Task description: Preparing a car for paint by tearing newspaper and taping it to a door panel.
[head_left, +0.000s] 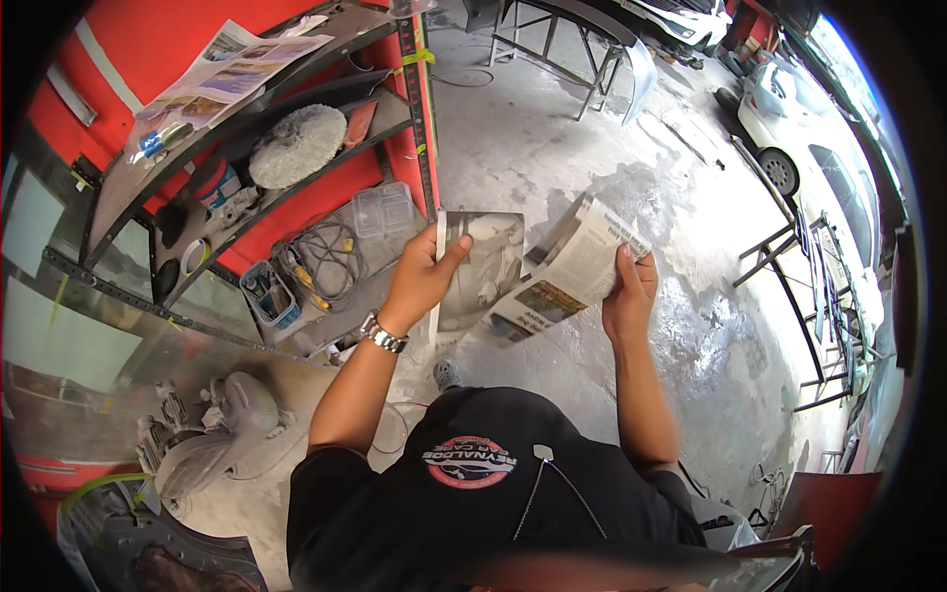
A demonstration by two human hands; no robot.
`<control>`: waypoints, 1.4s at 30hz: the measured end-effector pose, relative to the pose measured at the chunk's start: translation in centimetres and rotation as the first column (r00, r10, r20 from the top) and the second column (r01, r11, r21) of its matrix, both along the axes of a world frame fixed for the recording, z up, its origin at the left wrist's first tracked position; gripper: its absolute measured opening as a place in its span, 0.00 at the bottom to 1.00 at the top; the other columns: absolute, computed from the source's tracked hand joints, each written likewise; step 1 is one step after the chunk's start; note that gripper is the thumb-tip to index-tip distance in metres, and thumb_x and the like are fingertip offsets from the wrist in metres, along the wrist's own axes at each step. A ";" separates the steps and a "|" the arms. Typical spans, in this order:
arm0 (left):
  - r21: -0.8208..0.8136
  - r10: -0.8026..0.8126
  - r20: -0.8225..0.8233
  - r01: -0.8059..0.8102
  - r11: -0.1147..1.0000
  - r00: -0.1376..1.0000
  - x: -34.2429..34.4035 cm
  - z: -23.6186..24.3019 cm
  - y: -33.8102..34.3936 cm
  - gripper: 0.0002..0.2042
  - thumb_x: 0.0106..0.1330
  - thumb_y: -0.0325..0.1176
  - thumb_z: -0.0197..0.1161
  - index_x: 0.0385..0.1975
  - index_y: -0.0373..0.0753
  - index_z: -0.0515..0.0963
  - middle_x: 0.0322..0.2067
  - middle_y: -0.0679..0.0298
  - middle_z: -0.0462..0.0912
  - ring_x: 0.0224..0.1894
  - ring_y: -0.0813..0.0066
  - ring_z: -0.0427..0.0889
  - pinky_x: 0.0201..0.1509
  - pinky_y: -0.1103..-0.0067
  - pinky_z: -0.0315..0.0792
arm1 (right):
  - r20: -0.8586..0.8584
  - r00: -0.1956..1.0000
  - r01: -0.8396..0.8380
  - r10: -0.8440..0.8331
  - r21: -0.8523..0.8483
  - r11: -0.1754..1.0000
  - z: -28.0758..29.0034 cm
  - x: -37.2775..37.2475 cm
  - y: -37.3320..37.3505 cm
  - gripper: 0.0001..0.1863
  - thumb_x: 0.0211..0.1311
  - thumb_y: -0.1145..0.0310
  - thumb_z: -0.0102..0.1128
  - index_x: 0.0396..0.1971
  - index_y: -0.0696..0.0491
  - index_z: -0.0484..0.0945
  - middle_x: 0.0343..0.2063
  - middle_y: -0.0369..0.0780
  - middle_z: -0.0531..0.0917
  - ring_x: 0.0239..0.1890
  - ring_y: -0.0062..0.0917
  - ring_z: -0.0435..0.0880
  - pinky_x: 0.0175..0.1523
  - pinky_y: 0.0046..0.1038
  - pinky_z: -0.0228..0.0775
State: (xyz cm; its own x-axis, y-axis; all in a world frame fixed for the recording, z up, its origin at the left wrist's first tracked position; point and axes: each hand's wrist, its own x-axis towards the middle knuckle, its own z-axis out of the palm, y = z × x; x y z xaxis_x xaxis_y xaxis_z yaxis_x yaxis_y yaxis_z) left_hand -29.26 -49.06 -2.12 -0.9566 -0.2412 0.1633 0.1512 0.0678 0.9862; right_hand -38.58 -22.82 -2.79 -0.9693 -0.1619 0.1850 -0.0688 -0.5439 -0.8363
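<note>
My left hand [419, 281], with a metal watch [383, 333] on the wrist, grips a newspaper sheet [490, 264] bearing a large grey photo, thumb pressed on its face. On the other side, my right hand [629, 301] pinches the edge of a folded newspaper section [570, 281] with printed text and small colour pictures. That section tilts down toward the left sheet, its lower end blurred. Whether the two pieces are joined, I cannot tell. Both are held in front of my chest above the concrete floor [681, 326].
A metal shelf [296, 183] on my left carries more newspaper [232, 74], a fluffy round pad [298, 146], coiled cable [326, 261] and a blue basket [269, 294]. Dusty parts [232, 429] lie lower left. Work stands [789, 257] and a white car [804, 128] are at right.
</note>
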 end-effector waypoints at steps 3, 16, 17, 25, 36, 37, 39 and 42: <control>-0.056 0.170 -0.118 -0.177 0.983 0.978 -0.6 -0.3 -1.5 0.10 0.72 0.35 0.59 0.43 0.34 0.78 0.34 0.68 0.84 0.36 0.86 0.77 0.40 0.84 0.71 | -0.176 0.950 0.283 -0.258 0.137 0.949 0.5 -1.2 -3.9 0.13 0.72 0.65 0.54 0.44 0.60 0.75 0.38 0.39 0.84 0.37 0.16 0.80 0.44 0.18 0.70; -0.138 0.504 -0.314 -0.564 0.814 0.805 0.6 1.8 -12.0 0.10 0.71 0.34 0.60 0.42 0.34 0.77 0.29 0.64 0.83 0.31 0.81 0.75 0.37 0.80 0.70 | -0.319 0.915 0.353 -0.247 0.337 0.873 1.0 -6.9 -11.1 0.13 0.73 0.61 0.54 0.40 0.57 0.75 0.31 0.36 0.83 0.30 0.14 0.77 0.37 0.17 0.68; -0.123 0.530 -0.326 -0.591 0.797 0.783 0.5 1.2 -12.9 0.10 0.71 0.34 0.60 0.42 0.34 0.77 0.29 0.64 0.83 0.31 0.81 0.75 0.38 0.80 0.70 | -0.317 0.914 0.358 -0.254 0.334 0.872 0.9 -7.3 -11.2 0.12 0.73 0.62 0.54 0.40 0.57 0.75 0.31 0.36 0.83 0.30 0.14 0.77 0.37 0.17 0.69; 0.078 0.782 -0.311 -0.805 0.588 0.541 2.4 2.3 -14.2 0.10 0.72 0.35 0.59 0.42 0.33 0.76 0.35 0.66 0.82 0.36 0.84 0.75 0.42 0.83 0.70 | -0.205 0.946 0.298 -0.251 0.246 0.922 -2.1 -13.7 -9.0 0.12 0.72 0.64 0.55 0.46 0.57 0.73 0.36 0.37 0.83 0.32 0.17 0.80 0.38 0.20 0.73; 0.318 0.845 -0.518 -0.947 0.048 -0.131 6.7 8.9 -18.6 0.11 0.74 0.33 0.55 0.47 0.33 0.74 0.45 0.62 0.80 0.44 0.75 0.78 0.50 0.76 0.73 | -0.156 0.955 0.294 -0.252 0.381 0.877 -7.2 -26.8 -3.1 0.14 0.71 0.59 0.57 0.43 0.55 0.72 0.36 0.38 0.83 0.34 0.20 0.81 0.39 0.22 0.74; 0.453 0.872 -0.473 -0.883 0.120 -0.124 6.7 9.8 -19.1 0.11 0.74 0.33 0.54 0.49 0.33 0.73 0.46 0.60 0.79 0.45 0.71 0.79 0.51 0.73 0.74 | -0.146 0.958 0.286 -0.248 0.401 0.870 -7.2 -27.5 -3.0 0.16 0.71 0.58 0.58 0.44 0.56 0.72 0.36 0.38 0.82 0.33 0.20 0.81 0.39 0.22 0.73; 0.602 0.904 -0.405 -0.784 0.152 -0.135 5.8 11.5 -19.0 0.15 0.74 0.34 0.48 0.54 0.32 0.71 0.50 0.53 0.78 0.52 0.58 0.79 0.56 0.62 0.75 | -0.134 0.969 0.245 -0.209 0.373 0.895 -7.9 -29.4 -3.1 0.16 0.71 0.57 0.57 0.44 0.56 0.72 0.35 0.38 0.82 0.33 0.19 0.80 0.39 0.22 0.73; 0.700 0.848 -0.487 -0.674 0.236 -0.209 5.1 14.3 -18.1 0.16 0.74 0.35 0.45 0.54 0.32 0.71 0.52 0.50 0.78 0.54 0.57 0.79 0.58 0.63 0.75 | -0.128 0.978 0.201 -0.165 0.358 0.912 -8.7 -30.8 -3.1 0.17 0.71 0.57 0.57 0.43 0.57 0.73 0.35 0.37 0.82 0.34 0.18 0.80 0.40 0.21 0.72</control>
